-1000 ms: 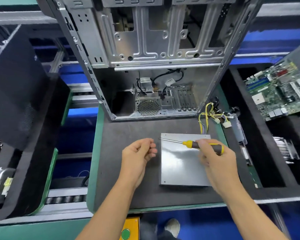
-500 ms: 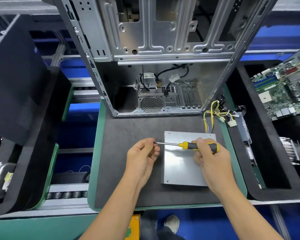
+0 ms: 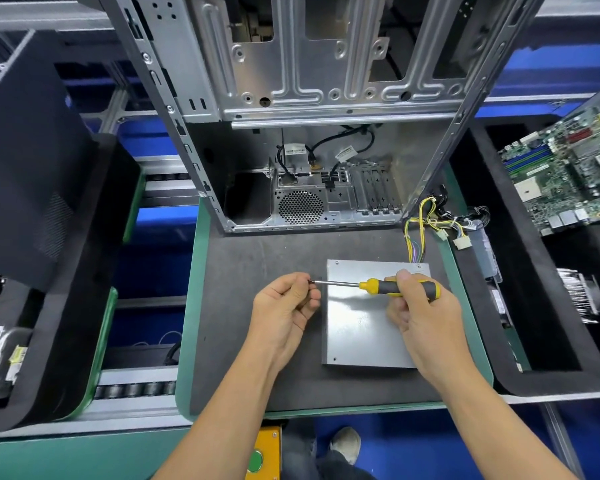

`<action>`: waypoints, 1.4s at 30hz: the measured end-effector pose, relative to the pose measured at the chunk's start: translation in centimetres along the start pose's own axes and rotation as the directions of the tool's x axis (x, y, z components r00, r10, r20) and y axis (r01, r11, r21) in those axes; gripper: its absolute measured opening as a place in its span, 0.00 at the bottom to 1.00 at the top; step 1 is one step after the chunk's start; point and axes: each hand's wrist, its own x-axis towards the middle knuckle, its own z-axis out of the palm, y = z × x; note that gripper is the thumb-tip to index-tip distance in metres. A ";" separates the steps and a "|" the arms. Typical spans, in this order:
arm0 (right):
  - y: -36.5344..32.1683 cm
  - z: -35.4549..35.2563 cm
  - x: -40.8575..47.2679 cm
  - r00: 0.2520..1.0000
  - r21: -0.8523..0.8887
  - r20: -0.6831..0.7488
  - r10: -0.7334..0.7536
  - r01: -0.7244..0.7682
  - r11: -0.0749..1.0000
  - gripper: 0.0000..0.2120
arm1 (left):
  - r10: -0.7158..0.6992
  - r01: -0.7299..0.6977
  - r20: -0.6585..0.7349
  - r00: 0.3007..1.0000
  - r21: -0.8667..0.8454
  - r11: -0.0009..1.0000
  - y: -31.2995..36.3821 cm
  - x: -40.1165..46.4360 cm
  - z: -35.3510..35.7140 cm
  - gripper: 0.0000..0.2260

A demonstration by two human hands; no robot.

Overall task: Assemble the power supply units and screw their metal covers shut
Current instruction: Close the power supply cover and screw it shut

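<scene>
A grey metal power supply unit [image 3: 361, 327] lies flat on the dark mat, cover up, with coloured wires [image 3: 426, 220] leaving its far edge. My right hand [image 3: 426, 317] grips the yellow-and-black handle of a screwdriver [image 3: 388, 287], held level above the unit with its shaft pointing left. My left hand [image 3: 284, 310] has curled fingers pinched at the screwdriver's tip [image 3: 311, 281]; whatever small thing they hold is hidden.
An open silver computer case [image 3: 309, 133] stands behind the mat. Black foam trays flank the green-edged pallet [image 3: 194, 306]: a motherboard [image 3: 568, 168] and heatsink [image 3: 582, 299] on the right, a black panel [image 3: 25, 161] on the left. A yellow button box [image 3: 262, 455] is below.
The screwdriver has shifted left until its tip meets my left fingers. My left hand rose slightly toward it. The view has tilted and drawn closer.
</scene>
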 end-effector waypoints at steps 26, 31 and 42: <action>-3.8 0.9 0.2 0.999 -0.206 -0.025 -0.024 0.019 0.978 0.17 | 0.212 -0.239 0.115 0.971 0.562 0.792 1.8 0.3 -0.8 0.12; -4.5 1.3 0.0 0.998 -0.097 0.013 -0.066 0.067 0.993 0.12 | 0.234 -0.275 0.145 0.961 0.577 0.769 1.8 0.3 -0.5 0.12; -4.2 2.4 -0.8 0.975 -0.032 0.146 -0.167 0.174 0.984 0.06 | 0.291 -0.341 0.184 0.939 0.612 0.713 2.2 -0.3 -0.2 0.16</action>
